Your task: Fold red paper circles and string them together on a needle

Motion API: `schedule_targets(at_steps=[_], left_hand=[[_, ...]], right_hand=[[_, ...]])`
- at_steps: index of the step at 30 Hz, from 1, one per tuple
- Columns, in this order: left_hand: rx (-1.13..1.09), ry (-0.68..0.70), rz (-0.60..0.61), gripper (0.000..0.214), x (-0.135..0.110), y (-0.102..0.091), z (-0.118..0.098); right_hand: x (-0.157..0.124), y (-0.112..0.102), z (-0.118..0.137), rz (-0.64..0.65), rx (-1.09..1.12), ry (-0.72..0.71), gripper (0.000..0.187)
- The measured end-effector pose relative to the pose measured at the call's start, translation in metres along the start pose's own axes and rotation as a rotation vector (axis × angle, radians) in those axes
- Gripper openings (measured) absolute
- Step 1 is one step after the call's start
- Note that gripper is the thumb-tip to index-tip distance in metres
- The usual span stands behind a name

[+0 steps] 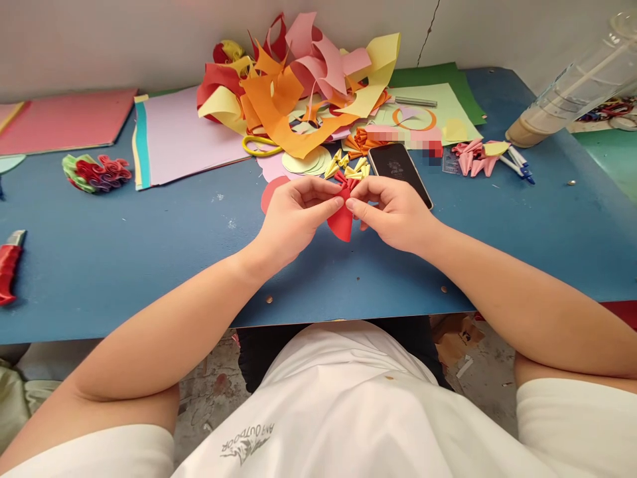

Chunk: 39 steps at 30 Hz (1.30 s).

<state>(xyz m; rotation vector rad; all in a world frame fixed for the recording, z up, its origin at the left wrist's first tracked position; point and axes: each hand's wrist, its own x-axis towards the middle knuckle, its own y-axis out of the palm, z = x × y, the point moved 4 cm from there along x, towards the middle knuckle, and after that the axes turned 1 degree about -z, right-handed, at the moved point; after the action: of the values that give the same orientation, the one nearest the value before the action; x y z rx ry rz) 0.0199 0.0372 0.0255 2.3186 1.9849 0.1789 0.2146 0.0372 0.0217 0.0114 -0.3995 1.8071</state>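
A folded piece of red paper (pixel 342 222) is held between both my hands over the middle of the blue table (pixel 149 245). My left hand (pixel 293 216) pinches its left side with thumb and fingers closed. My right hand (pixel 393 212) pinches its right side the same way. Small folded yellow paper pieces (pixel 348 167) lie just beyond my fingers. A black phone (pixel 399 169) lies face up right behind my right hand.
A heap of cut coloured paper scraps (pixel 298 86) fills the back centre. Lilac sheets (pixel 184 133), red sheets (pixel 64 119) and a paper flower (pixel 97 172) lie left. A red-handled cutter (pixel 8 265) rests far left. Pink folded pieces (pixel 475 158), pens (pixel 517 162) and a bottle (pixel 572 93) stand right.
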Motion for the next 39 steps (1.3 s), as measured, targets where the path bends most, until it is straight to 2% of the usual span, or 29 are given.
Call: schedule_targets(at_steps=[5, 8, 14, 20, 22, 25, 27, 31, 36, 39], left_hand=[[0.101, 0.006, 0.110, 0.027, 0.002, 0.001, 0.003], [0.153, 0.038, 0.122, 0.027, 0.002, 0.000, 0.005], [0.056, 0.073, -0.005, 0.029, 0.007, -0.007, 0.006], [-0.074, 0.114, -0.191, 0.025, 0.026, -0.028, -0.007], [-0.119, 0.126, -0.209, 0.022, 0.031, -0.033, -0.010], [-0.104, 0.092, -0.188, 0.023, 0.031, -0.033, -0.008], [-0.075, 0.031, -0.137, 0.033, 0.026, -0.028, -0.002], [-0.061, -0.054, -0.024, 0.043, 0.014, -0.013, 0.010], [-0.013, -0.065, -0.039, 0.035, 0.010, -0.007, 0.011], [-0.015, -0.065, -0.037, 0.034, 0.011, -0.007, 0.010]], right_hand=[[-0.001, -0.001, 0.006, 0.048, -0.201, -0.171, 0.022], [-0.002, 0.001, 0.006, 0.055, -0.251, -0.222, 0.021], [-0.001, 0.002, 0.007, 0.094, -0.285, -0.211, 0.021], [0.003, -0.005, 0.006, 0.038, -0.317, -0.227, 0.023], [0.004, -0.007, 0.005, 0.017, -0.323, -0.206, 0.025], [0.003, -0.009, 0.005, -0.080, -0.298, -0.174, 0.031], [0.002, -0.009, 0.006, -0.134, -0.246, -0.158, 0.038], [0.001, -0.002, 0.005, -0.076, -0.124, -0.157, 0.052], [0.001, 0.003, -0.001, -0.002, -0.170, -0.240, 0.025], [0.001, 0.001, -0.003, -0.016, -0.236, -0.258, 0.019]])
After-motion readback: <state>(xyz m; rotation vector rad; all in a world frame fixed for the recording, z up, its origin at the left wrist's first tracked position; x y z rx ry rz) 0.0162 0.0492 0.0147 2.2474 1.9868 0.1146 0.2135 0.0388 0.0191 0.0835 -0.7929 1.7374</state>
